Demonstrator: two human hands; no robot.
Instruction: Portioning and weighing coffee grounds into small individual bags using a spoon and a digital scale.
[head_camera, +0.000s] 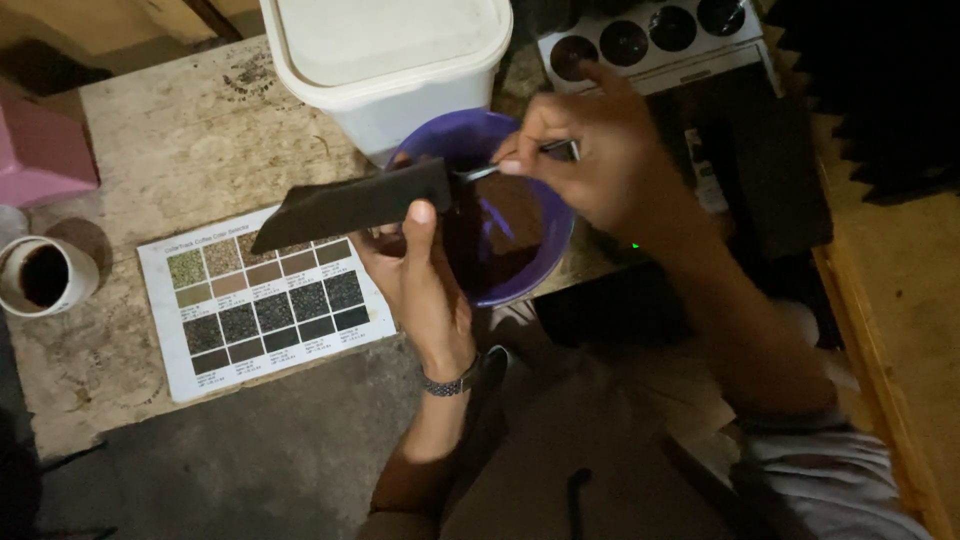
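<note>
The left hand (420, 275) pinches a dark flat tray (355, 203), thumb on top and fingers beneath, so that its right end reaches over the rim of the purple bowl (545, 255). The right hand (590, 160), above the bowl, has its fingers closed narrowly on a thin metal tool (500, 168) whose tip meets the tray's end; what the tip is cannot be made out, perhaps a small spoon. Dark grounds lie in the bowl. Behind the bowl stands a white tub (390, 60); left of it lies a colour chart (265, 300), and farther left a cup (45, 275).
</note>
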